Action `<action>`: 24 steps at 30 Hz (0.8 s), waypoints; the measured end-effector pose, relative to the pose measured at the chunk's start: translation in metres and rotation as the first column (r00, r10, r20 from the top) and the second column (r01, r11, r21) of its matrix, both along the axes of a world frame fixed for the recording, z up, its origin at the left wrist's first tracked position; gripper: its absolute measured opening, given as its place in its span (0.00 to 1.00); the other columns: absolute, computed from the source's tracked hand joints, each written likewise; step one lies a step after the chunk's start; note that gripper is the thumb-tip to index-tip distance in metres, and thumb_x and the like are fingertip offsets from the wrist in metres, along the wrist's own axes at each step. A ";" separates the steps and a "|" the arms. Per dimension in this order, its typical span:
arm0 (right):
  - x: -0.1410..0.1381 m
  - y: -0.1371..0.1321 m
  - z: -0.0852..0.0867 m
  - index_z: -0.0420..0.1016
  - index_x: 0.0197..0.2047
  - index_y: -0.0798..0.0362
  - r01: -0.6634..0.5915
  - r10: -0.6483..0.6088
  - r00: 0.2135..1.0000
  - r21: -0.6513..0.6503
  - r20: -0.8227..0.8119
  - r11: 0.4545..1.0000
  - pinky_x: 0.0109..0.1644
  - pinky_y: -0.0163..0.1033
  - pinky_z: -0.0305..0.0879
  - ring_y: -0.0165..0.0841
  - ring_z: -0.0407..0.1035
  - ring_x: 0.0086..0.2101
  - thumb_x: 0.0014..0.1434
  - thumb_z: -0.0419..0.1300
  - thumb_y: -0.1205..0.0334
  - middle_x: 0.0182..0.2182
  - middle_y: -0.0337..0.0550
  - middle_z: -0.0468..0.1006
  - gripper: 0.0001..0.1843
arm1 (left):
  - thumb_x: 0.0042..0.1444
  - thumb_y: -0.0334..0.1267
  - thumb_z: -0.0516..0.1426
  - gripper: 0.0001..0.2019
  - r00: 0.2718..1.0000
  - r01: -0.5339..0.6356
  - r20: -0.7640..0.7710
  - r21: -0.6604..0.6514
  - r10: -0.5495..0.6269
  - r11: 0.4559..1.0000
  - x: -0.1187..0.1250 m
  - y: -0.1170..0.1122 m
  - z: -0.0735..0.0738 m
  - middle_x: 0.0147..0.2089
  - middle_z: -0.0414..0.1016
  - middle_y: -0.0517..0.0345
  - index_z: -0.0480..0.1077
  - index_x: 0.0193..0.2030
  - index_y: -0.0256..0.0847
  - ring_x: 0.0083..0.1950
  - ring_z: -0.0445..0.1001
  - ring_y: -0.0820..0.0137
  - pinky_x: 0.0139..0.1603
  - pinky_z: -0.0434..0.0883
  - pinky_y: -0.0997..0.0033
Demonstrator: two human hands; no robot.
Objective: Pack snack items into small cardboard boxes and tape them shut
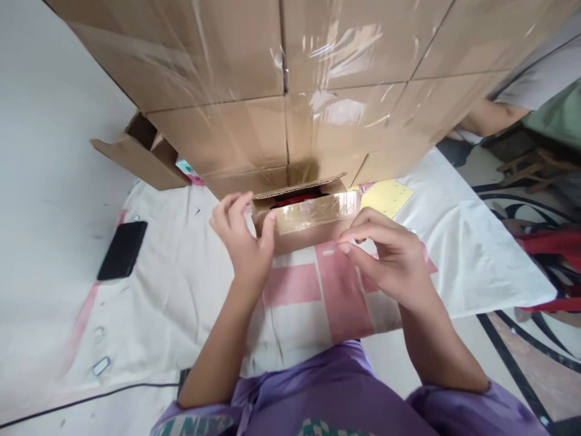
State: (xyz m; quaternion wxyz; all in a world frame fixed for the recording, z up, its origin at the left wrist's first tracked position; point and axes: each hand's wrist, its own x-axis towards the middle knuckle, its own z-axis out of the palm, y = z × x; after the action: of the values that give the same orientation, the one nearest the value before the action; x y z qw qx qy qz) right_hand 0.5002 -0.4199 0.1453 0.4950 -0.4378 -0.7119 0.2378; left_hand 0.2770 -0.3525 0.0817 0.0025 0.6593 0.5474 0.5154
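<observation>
A small brown cardboard box (313,219) lies in front of me with its top flap raised and clear tape shining along its upper front edge. Something red (297,198) shows inside through the gap. My left hand (242,233) is at the box's left end, fingers spread and curved, the thumb in front of the corner; whether it presses on the card is unclear. By the lower right corner, my right hand (385,251) has thumb and forefinger pinched together. Anything between those fingertips is too small to make out.
Large taped cartons (236,130) rise directly behind the box. An open carton (145,154) stands at the left, and a black phone (122,250) lies on the white cloth (172,303). A yellow patterned piece (385,197) is right of the box. Another person's arm (492,116) shows at right.
</observation>
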 end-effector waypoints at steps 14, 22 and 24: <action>-0.042 0.104 -0.010 0.80 0.36 0.49 -0.216 0.243 0.966 -0.246 0.086 0.945 0.65 0.54 0.64 0.43 0.68 0.59 0.64 0.64 0.62 0.53 0.46 0.76 0.04 | 0.65 0.62 0.57 0.37 0.859 0.134 -0.409 -0.401 -0.308 0.906 -0.016 0.003 -0.009 0.81 0.46 0.50 0.60 0.75 0.47 0.82 0.38 0.40 0.76 0.47 0.28; -0.053 0.125 -0.036 0.77 0.29 0.49 -0.084 0.139 0.918 -0.159 0.372 0.984 0.72 0.76 0.11 0.55 0.45 0.74 0.62 0.64 0.63 0.60 0.41 0.76 0.09 | 0.61 0.64 0.60 0.42 0.843 0.139 -0.407 -0.466 -0.351 0.874 -0.016 0.007 -0.004 0.77 0.59 0.47 0.58 0.76 0.45 0.81 0.49 0.45 0.77 0.48 0.32; -0.053 0.128 -0.043 0.75 0.28 0.50 -0.049 0.100 0.914 -0.139 0.392 0.989 0.72 0.77 0.11 0.56 0.44 0.74 0.61 0.62 0.65 0.61 0.41 0.75 0.10 | 0.61 0.64 0.60 0.44 0.851 0.142 -0.387 -0.481 -0.355 0.865 -0.016 0.008 -0.005 0.78 0.57 0.45 0.55 0.77 0.44 0.81 0.46 0.45 0.76 0.48 0.32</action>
State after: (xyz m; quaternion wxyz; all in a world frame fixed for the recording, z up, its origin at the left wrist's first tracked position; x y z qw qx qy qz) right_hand 0.4472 -0.2918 0.1019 0.3018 -0.4798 -0.7974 0.2071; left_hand 0.2606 -0.3446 0.0770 0.0873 0.8120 0.5404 0.2027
